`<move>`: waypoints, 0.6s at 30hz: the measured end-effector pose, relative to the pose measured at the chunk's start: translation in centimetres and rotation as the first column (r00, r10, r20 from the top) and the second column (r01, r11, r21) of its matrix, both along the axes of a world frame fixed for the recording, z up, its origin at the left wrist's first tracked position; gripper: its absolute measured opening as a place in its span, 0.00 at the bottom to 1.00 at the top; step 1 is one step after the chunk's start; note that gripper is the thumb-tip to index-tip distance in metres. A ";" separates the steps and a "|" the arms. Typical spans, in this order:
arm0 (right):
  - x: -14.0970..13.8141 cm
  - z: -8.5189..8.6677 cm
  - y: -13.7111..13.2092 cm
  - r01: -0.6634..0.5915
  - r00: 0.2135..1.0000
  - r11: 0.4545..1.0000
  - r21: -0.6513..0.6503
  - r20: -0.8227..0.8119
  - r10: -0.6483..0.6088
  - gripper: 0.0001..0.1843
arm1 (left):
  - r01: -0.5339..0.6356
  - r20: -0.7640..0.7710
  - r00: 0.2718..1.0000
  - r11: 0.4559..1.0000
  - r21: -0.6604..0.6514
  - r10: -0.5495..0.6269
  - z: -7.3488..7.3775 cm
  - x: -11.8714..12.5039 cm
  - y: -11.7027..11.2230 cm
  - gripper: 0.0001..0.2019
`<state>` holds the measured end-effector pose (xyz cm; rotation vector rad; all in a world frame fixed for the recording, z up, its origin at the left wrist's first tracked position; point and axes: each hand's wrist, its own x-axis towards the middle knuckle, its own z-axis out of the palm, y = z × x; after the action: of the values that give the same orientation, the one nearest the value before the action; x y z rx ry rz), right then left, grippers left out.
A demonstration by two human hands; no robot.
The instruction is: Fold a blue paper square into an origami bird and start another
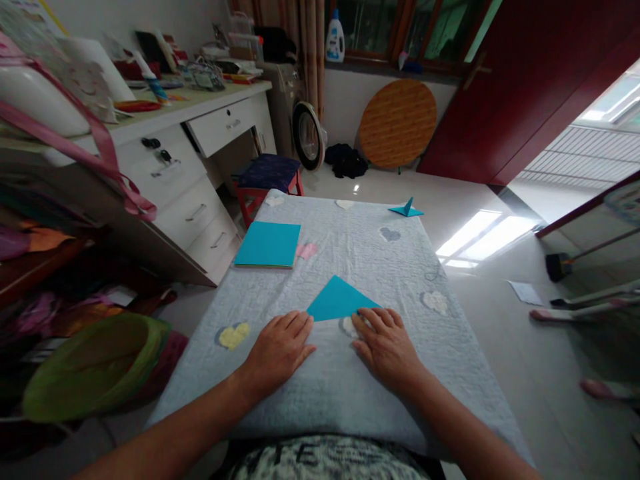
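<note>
A blue sheet of paper folded into a triangle [342,300] lies on the cloth-covered table, its point facing away from me. My left hand [283,347] rests at the triangle's left corner, fingers stretched out and touching the edge. On the right corner lie the fingertips of my right hand [385,340], flat and slightly spread. Neither hand is wrapped around anything. A stack of blue square paper [269,245] sits at the far left of the table. Near the far right corner stands a small folded blue paper piece [407,209] with an upright fin.
The table's pale cloth [350,233] has heart patterns. Beyond its far left corner is a stool [267,175]. A white desk with drawers [170,180] runs along the left, above a green waste basket [95,367]. A round wooden tabletop [399,123] leans against the back wall.
</note>
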<state>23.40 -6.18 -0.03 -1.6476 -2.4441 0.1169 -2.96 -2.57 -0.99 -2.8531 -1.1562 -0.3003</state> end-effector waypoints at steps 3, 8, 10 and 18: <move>2.4 -0.2 -0.7 0.073 0.997 0.997 0.036 0.024 -0.073 0.19 | -0.001 0.000 1.000 0.999 0.035 0.001 -0.1 -0.9 -0.2 0.16; 5.6 -0.2 -1.1 0.140 0.990 0.986 0.091 0.019 -0.142 0.17 | 0.000 0.107 0.994 0.993 0.115 -0.013 -1.0 -2.4 -0.4 0.13; 5.9 0.0 -0.6 0.172 0.985 0.980 0.101 -0.014 -0.171 0.14 | -0.018 0.198 0.980 0.991 0.134 -0.009 -1.4 -2.9 -0.4 0.13; 1.7 0.3 3.9 0.125 0.961 0.992 -0.024 -0.248 -0.127 0.24 | -0.146 0.240 0.961 0.989 0.020 0.137 -1.9 -3.4 0.0 0.21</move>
<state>25.12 -2.27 0.28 -1.6739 -2.1517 0.2966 -6.35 -2.61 -2.89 -2.7401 -1.3696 -0.6637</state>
